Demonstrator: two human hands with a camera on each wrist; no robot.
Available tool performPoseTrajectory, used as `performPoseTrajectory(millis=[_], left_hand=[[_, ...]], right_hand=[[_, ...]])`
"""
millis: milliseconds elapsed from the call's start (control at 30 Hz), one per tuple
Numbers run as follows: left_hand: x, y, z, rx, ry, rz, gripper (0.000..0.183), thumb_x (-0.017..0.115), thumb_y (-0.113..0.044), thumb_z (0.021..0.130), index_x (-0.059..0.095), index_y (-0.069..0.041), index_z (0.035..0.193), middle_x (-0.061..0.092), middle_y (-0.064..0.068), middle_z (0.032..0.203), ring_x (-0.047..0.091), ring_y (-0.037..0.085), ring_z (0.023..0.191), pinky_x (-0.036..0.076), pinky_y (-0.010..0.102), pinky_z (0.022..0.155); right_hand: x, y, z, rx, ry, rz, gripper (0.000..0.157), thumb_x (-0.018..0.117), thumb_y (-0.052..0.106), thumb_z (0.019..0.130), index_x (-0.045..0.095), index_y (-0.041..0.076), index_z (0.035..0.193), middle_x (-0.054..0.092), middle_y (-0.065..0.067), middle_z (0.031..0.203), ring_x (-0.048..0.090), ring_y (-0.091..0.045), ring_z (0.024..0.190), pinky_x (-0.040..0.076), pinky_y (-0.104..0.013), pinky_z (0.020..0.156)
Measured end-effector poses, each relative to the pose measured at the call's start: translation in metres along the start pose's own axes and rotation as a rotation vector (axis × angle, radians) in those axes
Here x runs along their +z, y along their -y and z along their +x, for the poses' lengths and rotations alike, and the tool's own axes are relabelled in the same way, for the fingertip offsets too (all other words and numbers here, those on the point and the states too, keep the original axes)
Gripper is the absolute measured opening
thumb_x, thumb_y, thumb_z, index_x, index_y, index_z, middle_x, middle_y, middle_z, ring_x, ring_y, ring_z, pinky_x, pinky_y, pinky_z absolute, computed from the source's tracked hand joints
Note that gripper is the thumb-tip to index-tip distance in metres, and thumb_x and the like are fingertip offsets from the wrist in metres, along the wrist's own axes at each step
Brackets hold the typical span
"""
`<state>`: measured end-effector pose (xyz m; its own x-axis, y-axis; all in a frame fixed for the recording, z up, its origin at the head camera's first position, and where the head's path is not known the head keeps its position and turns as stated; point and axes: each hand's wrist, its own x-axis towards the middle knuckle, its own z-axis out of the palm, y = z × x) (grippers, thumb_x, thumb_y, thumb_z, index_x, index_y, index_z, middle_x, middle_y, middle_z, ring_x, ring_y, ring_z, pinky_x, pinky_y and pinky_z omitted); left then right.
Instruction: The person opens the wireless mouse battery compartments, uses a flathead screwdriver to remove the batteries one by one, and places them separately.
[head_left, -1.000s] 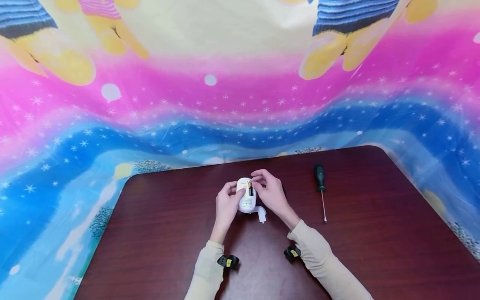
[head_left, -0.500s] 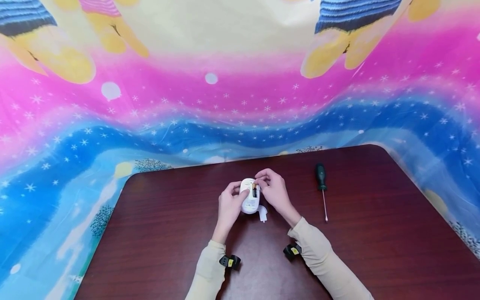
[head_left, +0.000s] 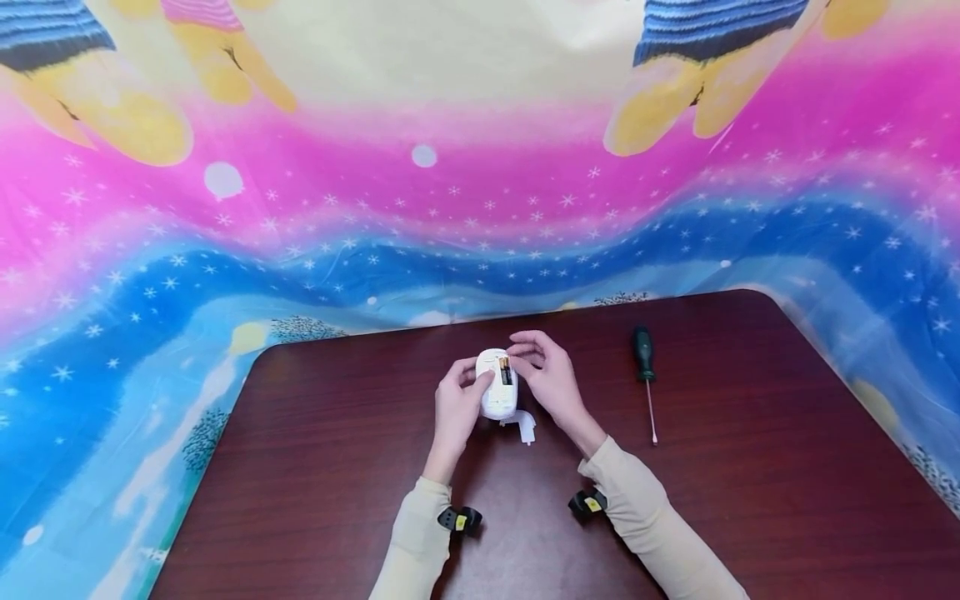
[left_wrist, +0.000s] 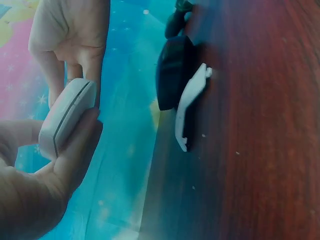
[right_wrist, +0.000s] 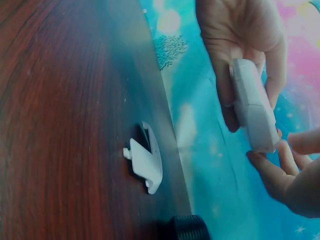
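Note:
A white, rounded device that looks like a computer mouse (head_left: 491, 402) is raised above the table, its underside turned toward me. Black-and-copper battery cells (head_left: 506, 372) show in its compartment; whether one or two, I cannot tell. My left hand (head_left: 456, 408) grips its left side, thumb across the face and fingers behind. At the upper right edge, my right hand (head_left: 551, 379) pinches the mouse beside the battery, thumb in front. In the right wrist view the right fingertips (right_wrist: 260, 159) touch the mouse's end. Below lies a curved white cover (head_left: 527, 427), detached.
A flat-blade screwdriver (head_left: 643, 358) with a dark green handle lies at the right of the brown table (head_left: 315, 467). Beyond the cover stands a dark object (left_wrist: 175, 72), its kind unclear, hidden behind my right hand in the head view. A printed cloth (head_left: 480, 183) hangs behind.
Both hands and the mouse shift slightly right, then a little up and away. The right hand's fingers move off the battery to the edge, leaving more of it visible. Cover and screwdriver stay put.

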<state>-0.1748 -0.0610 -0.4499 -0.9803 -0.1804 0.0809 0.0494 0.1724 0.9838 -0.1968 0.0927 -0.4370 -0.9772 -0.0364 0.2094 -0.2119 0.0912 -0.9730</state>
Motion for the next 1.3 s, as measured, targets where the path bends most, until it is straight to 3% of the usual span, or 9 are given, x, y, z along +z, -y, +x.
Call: performPoseTrajectory(millis=[100,300,533,700,867,1033,1133,1300], left_hand=[[-0.0006,-0.0027,0.0008,-0.037,-0.027,-0.062,0.031,0.074,-0.011,0.092,0.07,0.002,0.12,0.074,0.016,0.099,0.065,0.013,0.078,0.053,0.021,0.056],[-0.0022,-0.0043,0.0009,-0.098,-0.041,-0.126,0.033,0.071,-0.01,0.093,0.068,0.002,0.124,0.072,0.015,0.1,0.063,0.011,0.07,0.052,0.021,0.051],[-0.0029,-0.0013,-0.0006,-0.112,-0.03,-0.136,0.034,0.071,-0.01,0.094,0.067,0.003,0.125,0.072,0.016,0.102,0.063,0.011,0.067,0.053,0.022,0.049],[-0.0028,0.0006,-0.0018,-0.108,-0.016,-0.131,0.035,0.071,-0.01,0.094,0.066,0.004,0.126,0.072,0.018,0.104,0.062,0.011,0.068,0.053,0.023,0.049],[-0.0029,0.0019,-0.0026,-0.106,-0.011,-0.126,0.033,0.071,-0.009,0.094,0.067,0.003,0.125,0.072,0.017,0.103,0.063,0.012,0.069,0.054,0.023,0.049],[-0.0053,-0.0022,-0.0055,-0.084,-0.011,-0.109,0.033,0.072,-0.01,0.094,0.068,0.002,0.124,0.073,0.016,0.102,0.065,0.013,0.073,0.055,0.025,0.052],[-0.0059,-0.0045,-0.0046,-0.083,0.001,-0.131,0.035,0.072,-0.013,0.094,0.067,0.002,0.125,0.072,0.017,0.105,0.066,0.013,0.075,0.056,0.026,0.054],[-0.0045,-0.0057,-0.0016,-0.11,0.015,-0.172,0.037,0.071,-0.012,0.096,0.065,0.002,0.129,0.071,0.017,0.108,0.065,0.013,0.072,0.056,0.026,0.053]], right_hand=[[0.0003,0.0,-0.001,-0.079,0.044,-0.111,0.037,0.071,-0.004,0.093,0.066,-0.005,0.13,0.069,-0.022,0.122,0.069,-0.035,0.112,0.056,-0.043,0.096],[0.0033,0.0002,-0.0046,-0.086,0.116,-0.238,0.034,0.074,0.004,0.095,0.072,0.003,0.128,0.069,-0.015,0.128,0.067,-0.03,0.118,0.057,-0.044,0.094],[0.0037,-0.0024,-0.0057,-0.063,0.126,-0.139,0.03,0.073,0.0,0.095,0.072,-0.002,0.124,0.07,-0.019,0.125,0.067,-0.034,0.118,0.056,-0.046,0.096],[0.0037,-0.0048,-0.0066,0.031,0.135,0.032,0.029,0.069,-0.005,0.096,0.069,-0.009,0.124,0.068,-0.025,0.126,0.063,-0.037,0.124,0.056,-0.037,0.097],[0.0042,-0.003,-0.0076,0.097,0.112,0.112,0.025,0.066,-0.006,0.097,0.069,-0.011,0.122,0.067,-0.025,0.127,0.065,-0.033,0.12,0.056,-0.027,0.093],[0.0053,0.0017,-0.0065,0.076,0.087,0.138,0.022,0.066,-0.007,0.096,0.07,-0.011,0.117,0.068,-0.024,0.129,0.066,-0.031,0.119,0.055,-0.026,0.094],[0.0057,0.0032,-0.0055,0.045,0.096,0.127,0.029,0.067,-0.008,0.095,0.068,-0.01,0.125,0.066,-0.024,0.132,0.063,-0.033,0.125,0.054,-0.027,0.097],[0.0044,0.003,-0.0041,-0.009,0.109,0.012,0.036,0.07,-0.005,0.095,0.067,-0.007,0.131,0.065,-0.022,0.135,0.062,-0.033,0.127,0.054,-0.032,0.098]])
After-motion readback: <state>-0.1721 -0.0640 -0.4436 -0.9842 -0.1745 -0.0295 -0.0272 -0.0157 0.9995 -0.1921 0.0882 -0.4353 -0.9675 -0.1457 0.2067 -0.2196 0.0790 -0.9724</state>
